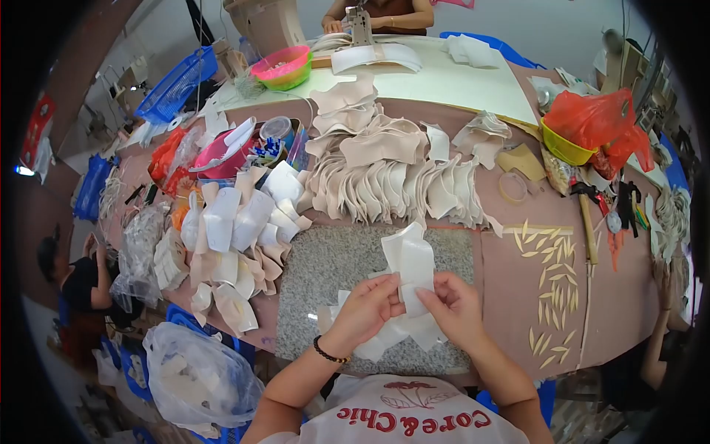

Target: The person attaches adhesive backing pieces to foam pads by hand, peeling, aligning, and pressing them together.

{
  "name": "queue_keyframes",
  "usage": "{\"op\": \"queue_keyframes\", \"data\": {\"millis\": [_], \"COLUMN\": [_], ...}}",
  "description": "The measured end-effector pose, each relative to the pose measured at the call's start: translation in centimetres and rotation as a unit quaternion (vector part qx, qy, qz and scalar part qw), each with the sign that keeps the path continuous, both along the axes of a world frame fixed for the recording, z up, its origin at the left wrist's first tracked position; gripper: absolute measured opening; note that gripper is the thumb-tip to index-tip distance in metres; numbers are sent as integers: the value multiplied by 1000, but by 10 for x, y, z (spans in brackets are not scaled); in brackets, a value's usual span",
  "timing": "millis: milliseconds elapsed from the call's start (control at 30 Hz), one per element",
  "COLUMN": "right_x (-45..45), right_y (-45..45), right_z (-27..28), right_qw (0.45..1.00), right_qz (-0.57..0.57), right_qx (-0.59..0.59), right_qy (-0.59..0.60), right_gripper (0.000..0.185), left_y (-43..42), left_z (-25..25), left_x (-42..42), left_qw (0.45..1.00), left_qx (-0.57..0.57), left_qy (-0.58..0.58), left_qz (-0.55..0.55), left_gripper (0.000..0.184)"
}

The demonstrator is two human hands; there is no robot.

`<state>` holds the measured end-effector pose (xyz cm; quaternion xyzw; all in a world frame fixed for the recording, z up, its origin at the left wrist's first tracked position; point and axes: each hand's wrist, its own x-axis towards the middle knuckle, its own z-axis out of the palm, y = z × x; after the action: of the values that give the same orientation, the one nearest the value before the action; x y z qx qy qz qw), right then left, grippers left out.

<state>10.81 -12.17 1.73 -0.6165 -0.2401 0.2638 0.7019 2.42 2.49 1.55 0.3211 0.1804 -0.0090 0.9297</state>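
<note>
In the head view, a white piece [411, 259] is held up in front of the wearer's body, above a grey speckled slab [325, 266] that is set on the counter [510, 296]. Its left edge is pinched between the thumb and curled fingers of the left hand [379, 300], on whose wrist a beaded bracelet [330, 351] is worn. The right edge is gripped by the right hand [448, 302], with the thumb pressed onto the face of the piece. Both hands are closed on it, and its upper end is left uncovered above the fingers. Beneath the hands, loose white sheets [414, 331] are spread on the slab.

Beyond the slab, a long row of curved beige pieces [384, 189] is stacked, with more heaped behind it. To the left, white and beige shaped pieces [237, 222] are piled beside a clear plastic bag [142, 248]. To the right, small pale slivers [555, 288] are laid out on the counter, and a hammer [588, 226] is placed just beside them. Farther back, a red plastic bag [588, 117] is rested in a yellow basket [566, 144]. At the far side, a machine [361, 28] is attended by another person [392, 16].
</note>
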Motion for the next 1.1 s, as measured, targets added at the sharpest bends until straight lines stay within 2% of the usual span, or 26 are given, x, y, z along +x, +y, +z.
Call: {"op": "queue_keyframes", "data": {"millis": [1000,1067,1100], "right_x": [-3,-5,-6], "right_y": [8,10,11], "right_z": [-12,-9,-7], "right_qw": [1000,999,999], "right_qz": [-17,-26,-33], "right_qx": [18,20,21], "right_qy": [14,9,5], "right_gripper": [13,14,15], "left_y": [1,3,2], "left_z": [2,-4,-3], "left_x": [-4,-5,-5], "left_qw": [999,991,991], "left_qx": [31,131,131], "left_qy": [15,18,19], "left_qz": [6,-26,-28], "left_gripper": [26,25,25]}}
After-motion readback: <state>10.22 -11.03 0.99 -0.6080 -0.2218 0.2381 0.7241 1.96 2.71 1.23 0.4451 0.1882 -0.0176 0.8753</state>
